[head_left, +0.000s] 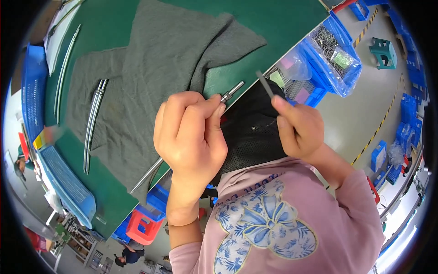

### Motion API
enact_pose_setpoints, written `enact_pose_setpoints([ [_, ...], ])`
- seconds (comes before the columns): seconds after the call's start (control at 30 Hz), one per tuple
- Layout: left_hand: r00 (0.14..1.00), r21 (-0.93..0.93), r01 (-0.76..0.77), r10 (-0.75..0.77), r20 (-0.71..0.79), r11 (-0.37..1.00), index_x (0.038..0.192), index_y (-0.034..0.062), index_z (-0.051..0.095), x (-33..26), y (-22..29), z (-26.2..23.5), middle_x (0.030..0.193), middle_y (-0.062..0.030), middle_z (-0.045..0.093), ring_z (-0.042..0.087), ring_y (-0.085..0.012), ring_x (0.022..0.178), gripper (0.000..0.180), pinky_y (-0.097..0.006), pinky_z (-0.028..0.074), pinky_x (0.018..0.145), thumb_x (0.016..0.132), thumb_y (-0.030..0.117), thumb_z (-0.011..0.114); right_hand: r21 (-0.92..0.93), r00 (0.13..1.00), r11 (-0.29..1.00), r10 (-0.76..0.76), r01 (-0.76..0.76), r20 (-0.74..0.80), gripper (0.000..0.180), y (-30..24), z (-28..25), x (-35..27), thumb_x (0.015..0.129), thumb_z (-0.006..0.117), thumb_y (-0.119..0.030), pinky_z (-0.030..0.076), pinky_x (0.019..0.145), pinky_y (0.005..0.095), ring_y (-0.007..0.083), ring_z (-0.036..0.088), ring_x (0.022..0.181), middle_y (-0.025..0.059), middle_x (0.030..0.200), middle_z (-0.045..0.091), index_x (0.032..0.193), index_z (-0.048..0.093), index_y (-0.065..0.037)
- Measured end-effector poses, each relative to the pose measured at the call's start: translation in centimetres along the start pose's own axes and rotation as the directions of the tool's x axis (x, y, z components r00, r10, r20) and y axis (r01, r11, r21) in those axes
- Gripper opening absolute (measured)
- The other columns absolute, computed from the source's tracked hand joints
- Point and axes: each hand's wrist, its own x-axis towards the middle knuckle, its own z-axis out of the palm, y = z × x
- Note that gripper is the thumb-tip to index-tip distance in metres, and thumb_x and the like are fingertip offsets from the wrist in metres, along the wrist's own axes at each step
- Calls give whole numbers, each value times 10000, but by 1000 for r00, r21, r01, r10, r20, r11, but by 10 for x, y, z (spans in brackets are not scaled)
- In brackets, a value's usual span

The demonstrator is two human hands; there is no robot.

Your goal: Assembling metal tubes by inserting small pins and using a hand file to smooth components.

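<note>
My left hand (189, 137) is closed round a slim metal rod (147, 175). The rod's stepped, collared end sticks out past the thumb and forefinger, and its long plain end comes out below the wrist side over the table edge. In my right hand (302, 130) is a thin flat grey strip (265, 84), like a file, slightly blurred and pointing up toward the left. It is apart from the rod end. A grey cloth (164, 59) lies crumpled on the green table (283, 23). Several similar metal rods (93, 130) rest bundled on the cloth.
More thin rods (64, 75) lie at the table's far left, near blue perforated baskets (34, 91). At right, a blue bin (351, 82) holds many small metal parts. A red crate (143, 227) is below the table edge; a green stool (383, 54) stands on the floor.
</note>
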Motion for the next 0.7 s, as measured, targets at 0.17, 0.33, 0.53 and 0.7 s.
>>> enact_pose_setpoints([
  [0.17, 999, 2, 30, -30, 32, 1000, 772, 51, 647, 1, -1, -1, 741, -62, 559, 518, -226, 623, 161, -328, 402, 559, 652, -16, 732, 70, 990, 990, 128, -124, -56, 435, -7, 15, 28, 742, 674, -8, 347, 392, 278, 154, 463, 391, 9, 535, 520, 1174, 655, -61],
  [0.33, 1000, 13, 4, -4, 2, 1000, 770, 49, 650, 0, 0, 1, 738, -65, 557, 520, -228, 626, 163, -327, 402, 555, 647, -20, 733, -99, 993, 990, 98, -105, -71, 477, -23, 29, 61, 731, 756, -104, 280, 400, 258, 96, 340, 386, -38, 517, 430, 1196, 653, -69],
  [0.53, 1000, 22, -15, 15, -13, 1000, 766, 45, 651, -2, -2, 1, 736, -61, 557, 512, -222, 620, 180, -317, 395, 543, 627, -35, 731, -331, 950, 892, 270, -308, -156, 363, -7, 3, 65, 814, 689, -90, 323, 453, 232, 64, 380, 442, -27, 673, 582, 1173, 655, -49],
  [0.7, 997, 1, -50, 50, -59, 999, 767, 44, 650, 0, -1, 5, 735, -59, 555, 505, -216, 614, 187, -310, 384, 528, 620, -44, 725, -136, 993, 984, 109, -114, -39, 357, -7, -13, 46, 797, 594, 37, 389, 455, 281, 165, 515, 470, 104, 794, 686, 1143, 650, -26],
])
